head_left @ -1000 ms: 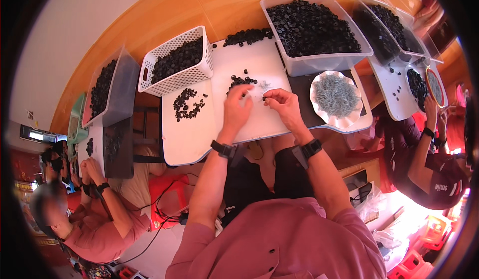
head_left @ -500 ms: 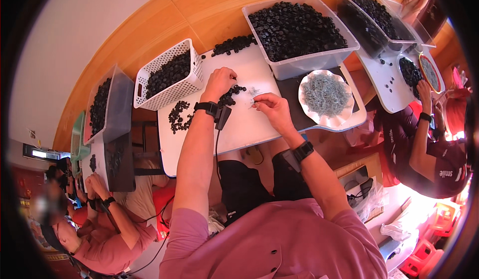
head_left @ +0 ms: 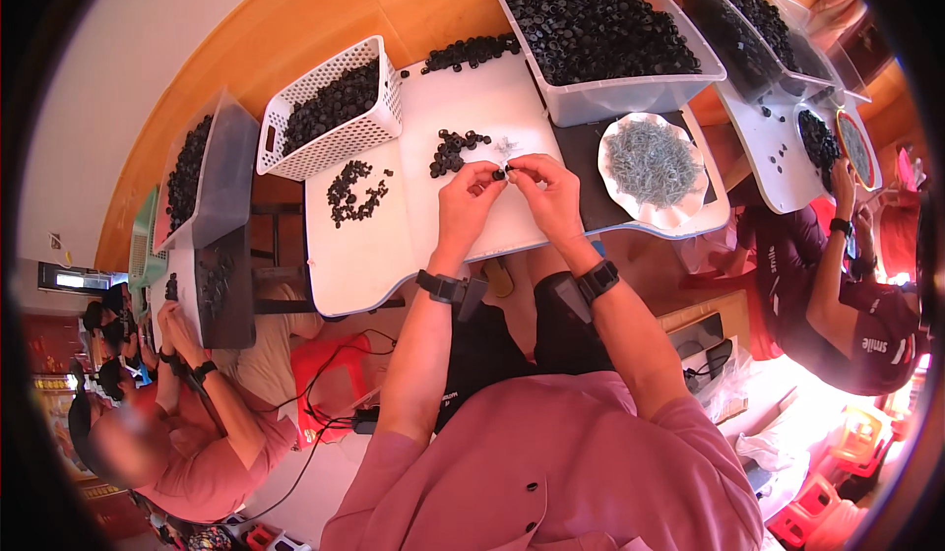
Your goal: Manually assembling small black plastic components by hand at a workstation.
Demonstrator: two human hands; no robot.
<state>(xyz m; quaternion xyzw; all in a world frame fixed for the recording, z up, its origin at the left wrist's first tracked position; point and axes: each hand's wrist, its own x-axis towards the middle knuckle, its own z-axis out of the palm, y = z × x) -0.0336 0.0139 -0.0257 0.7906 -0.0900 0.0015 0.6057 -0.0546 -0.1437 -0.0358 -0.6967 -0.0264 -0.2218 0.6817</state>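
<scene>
Close in front of me, over the white table (head_left: 458, 236), both hands meet at their fingertips. My left hand (head_left: 471, 201) pinches a small black round plastic part (head_left: 500, 174). The fingertips of my right hand (head_left: 549, 194) are pressed together against the same part; whatever they hold is too small to make out. Just beyond my fingers lies a little heap of thin silvery metal pieces (head_left: 505, 146). Left of it is a loose pile of the black parts (head_left: 453, 151). Farther left, more black parts (head_left: 355, 194) are scattered on the table.
A fluted white plate (head_left: 612, 194) full of silvery metal pieces sits at right on a black mat (head_left: 581, 147). Behind stand a large clear bin (head_left: 630, 101) and a white perforated basket (head_left: 340, 142), both holding black parts. Co-workers sit at left (head_left: 212, 453) and right (head_left: 837, 305).
My left hand has come back from the black pile toward me and right, bringing a black part to my right hand. The right hand has shifted slightly; both hands now meet.
</scene>
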